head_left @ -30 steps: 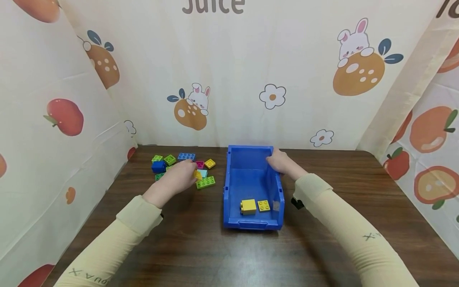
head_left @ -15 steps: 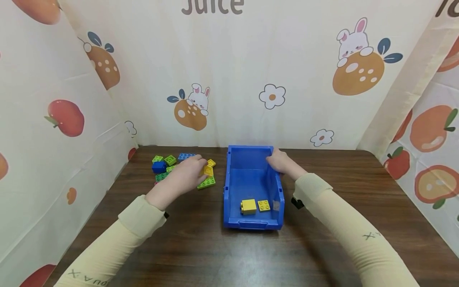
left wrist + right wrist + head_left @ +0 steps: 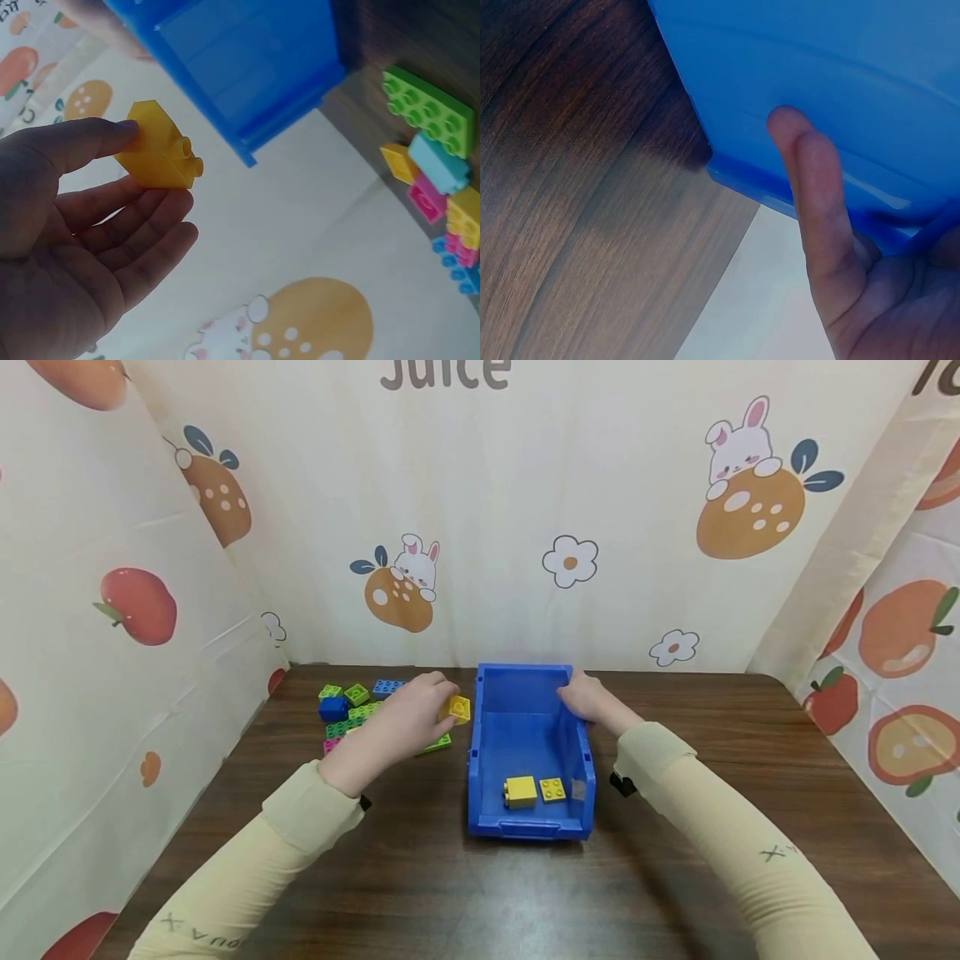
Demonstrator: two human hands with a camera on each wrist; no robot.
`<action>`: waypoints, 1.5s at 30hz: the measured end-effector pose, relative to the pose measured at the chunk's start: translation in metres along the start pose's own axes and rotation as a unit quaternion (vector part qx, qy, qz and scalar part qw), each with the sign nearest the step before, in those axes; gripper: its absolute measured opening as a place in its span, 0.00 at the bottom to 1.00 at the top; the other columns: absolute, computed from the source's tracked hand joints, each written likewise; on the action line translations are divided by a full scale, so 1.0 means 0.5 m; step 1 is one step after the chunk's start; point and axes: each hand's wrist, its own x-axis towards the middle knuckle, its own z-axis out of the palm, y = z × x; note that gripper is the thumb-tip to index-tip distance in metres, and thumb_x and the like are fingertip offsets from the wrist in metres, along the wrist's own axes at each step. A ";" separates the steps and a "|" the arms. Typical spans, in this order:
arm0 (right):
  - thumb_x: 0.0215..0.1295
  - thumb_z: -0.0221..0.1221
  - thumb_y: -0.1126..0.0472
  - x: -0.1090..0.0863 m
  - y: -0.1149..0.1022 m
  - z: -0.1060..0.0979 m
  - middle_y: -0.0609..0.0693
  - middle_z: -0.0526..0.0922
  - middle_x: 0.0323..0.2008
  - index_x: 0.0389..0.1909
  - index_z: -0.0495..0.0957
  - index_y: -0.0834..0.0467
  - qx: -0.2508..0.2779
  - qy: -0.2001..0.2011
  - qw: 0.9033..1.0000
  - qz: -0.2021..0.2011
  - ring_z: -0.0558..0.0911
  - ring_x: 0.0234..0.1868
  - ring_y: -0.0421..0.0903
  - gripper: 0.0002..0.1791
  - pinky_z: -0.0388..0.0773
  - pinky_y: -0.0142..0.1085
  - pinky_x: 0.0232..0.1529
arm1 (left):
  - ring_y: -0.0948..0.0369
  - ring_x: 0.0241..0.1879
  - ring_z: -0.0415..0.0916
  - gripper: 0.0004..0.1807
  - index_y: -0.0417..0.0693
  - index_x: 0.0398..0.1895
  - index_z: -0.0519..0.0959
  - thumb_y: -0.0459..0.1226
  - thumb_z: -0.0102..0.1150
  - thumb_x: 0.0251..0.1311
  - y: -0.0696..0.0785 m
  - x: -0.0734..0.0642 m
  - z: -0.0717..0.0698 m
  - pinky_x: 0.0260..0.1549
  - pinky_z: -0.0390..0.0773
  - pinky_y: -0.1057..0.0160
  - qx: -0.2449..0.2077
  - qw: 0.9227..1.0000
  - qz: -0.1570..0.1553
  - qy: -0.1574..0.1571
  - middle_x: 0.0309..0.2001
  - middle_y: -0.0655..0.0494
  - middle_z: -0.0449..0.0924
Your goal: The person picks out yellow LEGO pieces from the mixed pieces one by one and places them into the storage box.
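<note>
A yellow toy building brick (image 3: 154, 146) with a slanted side is pinched between the thumb and fingers of my left hand (image 3: 408, 714). That hand is raised just left of a blue plastic bin (image 3: 517, 739), near its left wall. Inside the bin, toward the front, lie a taller yellow brick (image 3: 521, 792) on its side and a flat yellow brick (image 3: 552, 790), studs up. My right hand (image 3: 587, 697) grips the bin's wall at the far right corner. In the right wrist view its fingers (image 3: 821, 176) lie against the outside of the bin.
Left of the bin, partly behind the left hand, are several loose bricks, among them a dark blue brick (image 3: 333, 709), a light green plate (image 3: 427, 109) and a light blue brick (image 3: 439, 161). A patterned curtain (image 3: 480, 485) hangs behind the brown table (image 3: 675, 718).
My left hand has moved right from the loose bricks toward the bin, carrying the yellow brick. The right hand and the bin have stayed in place.
</note>
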 end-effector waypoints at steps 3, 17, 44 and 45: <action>0.71 0.37 0.58 -0.001 -0.001 0.000 0.73 0.74 0.45 0.66 0.46 0.75 -0.003 0.001 1.000 0.002 0.81 0.21 0.50 0.31 0.83 0.46 0.29 | 0.59 0.38 0.75 0.19 0.41 0.48 0.80 0.40 0.66 0.55 0.011 0.008 -0.002 0.40 0.81 0.64 -0.004 1.000 0.012 0.007 0.40 0.50 0.79; 0.71 0.38 0.58 -0.002 -0.004 -0.002 0.74 0.74 0.47 0.66 0.48 0.75 -0.005 0.003 1.000 0.000 0.81 0.20 0.50 0.30 0.83 0.47 0.29 | 0.59 0.44 0.76 0.22 0.42 0.52 0.78 0.41 0.66 0.55 0.058 0.049 -0.005 0.44 0.80 0.64 -0.004 0.999 0.046 -0.024 0.45 0.50 0.79; 0.71 0.37 0.58 0.002 0.000 -0.001 0.74 0.73 0.47 0.66 0.48 0.75 -0.003 0.001 1.000 0.000 0.81 0.21 0.50 0.30 0.83 0.46 0.28 | 0.61 0.41 0.78 0.19 0.45 0.51 0.79 0.38 0.65 0.55 0.075 0.125 0.081 0.43 0.80 0.66 0.029 0.985 0.100 -0.136 0.44 0.52 0.80; 0.71 0.37 0.58 0.002 -0.001 -0.001 0.74 0.73 0.47 0.66 0.48 0.75 -0.003 0.001 1.000 0.000 0.81 0.20 0.50 0.31 0.83 0.46 0.28 | 0.61 0.41 0.78 0.19 0.46 0.51 0.79 0.38 0.65 0.56 0.076 0.127 0.084 0.44 0.80 0.65 0.034 0.984 0.101 -0.143 0.44 0.53 0.80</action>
